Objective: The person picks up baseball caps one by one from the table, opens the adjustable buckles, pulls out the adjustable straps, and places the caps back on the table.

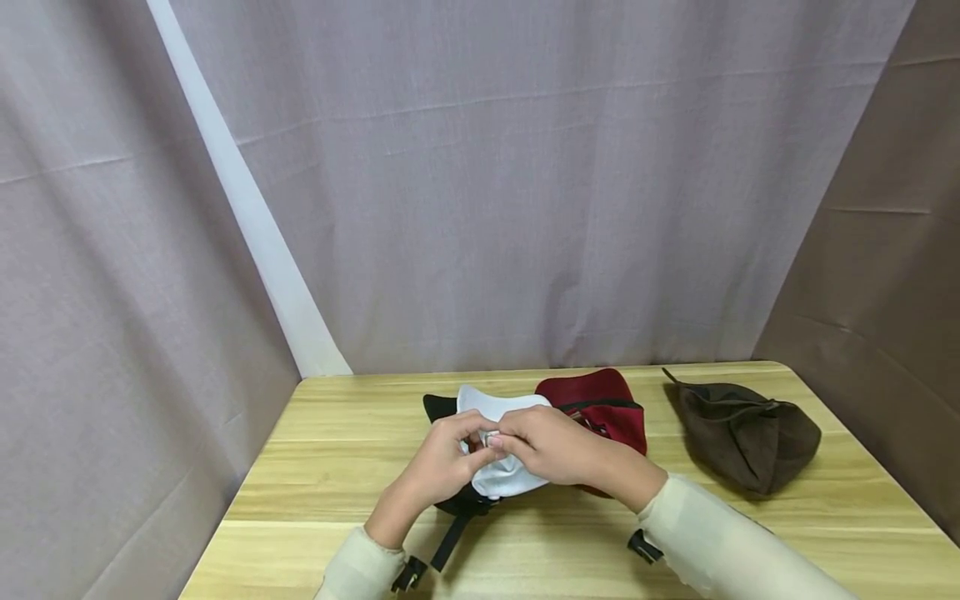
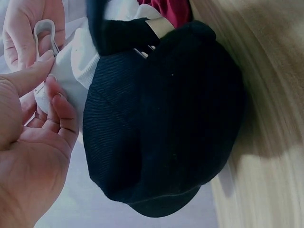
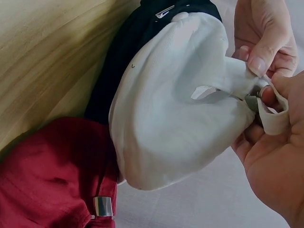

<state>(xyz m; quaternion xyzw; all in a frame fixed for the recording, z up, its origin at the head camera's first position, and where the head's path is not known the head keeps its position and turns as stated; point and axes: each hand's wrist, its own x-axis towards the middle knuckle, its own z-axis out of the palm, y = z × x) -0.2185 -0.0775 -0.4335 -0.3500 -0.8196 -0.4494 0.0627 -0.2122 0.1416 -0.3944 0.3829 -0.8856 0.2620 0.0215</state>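
Both hands meet at the back strap of a white baseball cap (image 1: 506, 477). My left hand (image 1: 442, 458) pinches the white strap (image 3: 237, 76) near the cap's opening, its thumb lying on the fabric. My right hand (image 1: 558, 446) grips the strap beside a small metal buckle (image 3: 253, 101), where the strap bends into a loop (image 2: 45, 24). Fingers partly hide the buckle. Against the white cap's left side lies a black cap (image 2: 161, 118), its loose strap (image 1: 450, 542) hanging toward the front. A dark red cap (image 1: 592, 388) sits on the other side, near my right hand.
A dark brown hat (image 1: 750, 442) lies apart at the right of the wooden table (image 1: 315, 467). Grey curtains (image 1: 525, 208) hang behind the table and at its left, with a brownish one (image 1: 885, 275) at the right. The red cap has a metal strap clasp (image 3: 102, 206).
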